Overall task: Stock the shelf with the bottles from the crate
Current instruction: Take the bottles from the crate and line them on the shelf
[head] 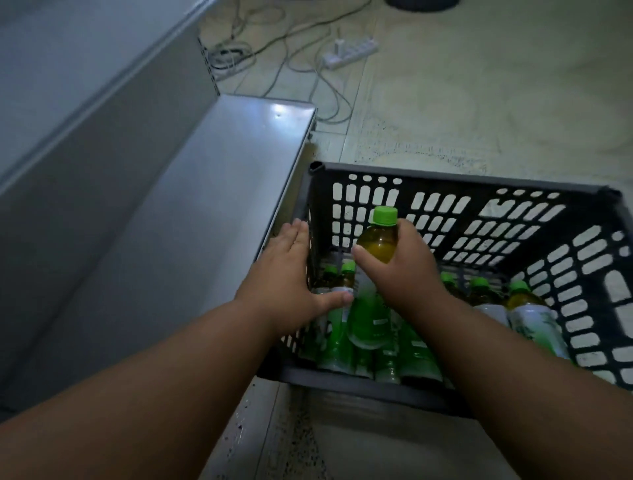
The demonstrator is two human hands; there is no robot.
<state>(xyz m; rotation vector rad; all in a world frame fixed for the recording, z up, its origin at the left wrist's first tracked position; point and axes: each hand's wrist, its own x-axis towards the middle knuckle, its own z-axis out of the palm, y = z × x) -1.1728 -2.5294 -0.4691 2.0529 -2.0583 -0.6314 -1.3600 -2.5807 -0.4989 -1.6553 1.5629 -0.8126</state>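
A black slotted plastic crate point(445, 174) sits on the floor at the right, with several green-capped tea bottles point(524, 308) lying in its bottom. My right hand point(407, 270) is wrapped around one bottle point(378, 240), held upright above the others, its green cap pointing up. My left hand point(287, 274) rests flat, fingers spread, on the crate's left wall, where it meets the shelf edge. The grey metal bottom shelf point(191, 212) runs along the left with nothing standing on it.
A higher grey shelf board point(68, 68) overhangs at the upper left. On the tiled floor beyond the crate lie a white power strip point(349, 51) and tangled cables point(284, 44). A dark round base point(421, 3) shows at the top edge.
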